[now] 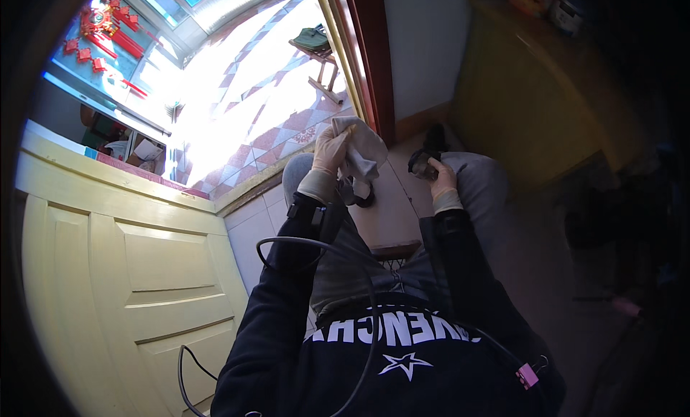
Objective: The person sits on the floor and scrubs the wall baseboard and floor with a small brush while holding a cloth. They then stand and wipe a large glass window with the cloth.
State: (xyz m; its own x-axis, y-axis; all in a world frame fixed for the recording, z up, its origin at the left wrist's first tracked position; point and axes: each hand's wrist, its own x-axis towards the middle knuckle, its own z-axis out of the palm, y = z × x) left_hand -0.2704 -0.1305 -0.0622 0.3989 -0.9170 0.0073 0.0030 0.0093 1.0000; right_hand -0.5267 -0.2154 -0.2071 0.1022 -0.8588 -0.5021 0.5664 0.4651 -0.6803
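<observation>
My left hand (pixel 330 151), in a thin pale glove, grips a white cloth (pixel 367 139) that hangs in folds over the gap between my knees. Below the cloth, one of my dark shoes (pixel 364 197) is partly hidden. My right hand (pixel 444 178), gloved the same way, holds a small dark object (pixel 422 164) with a greyish, shiny part near my right knee. Shade keeps me from telling exactly what it is. The cloth and the dark object are apart. My other shoe (pixel 435 137) is on the floor just beyond it.
A pale yellow panelled door (pixel 167 260) stands at my left beside a raised threshold (pixel 253 188). Outside, a folding stool (pixel 318 55) is on sunlit patterned tiles. A wooden cabinet (pixel 517 93) is at the right. A black cable (pixel 372 309) loops across my left arm and chest.
</observation>
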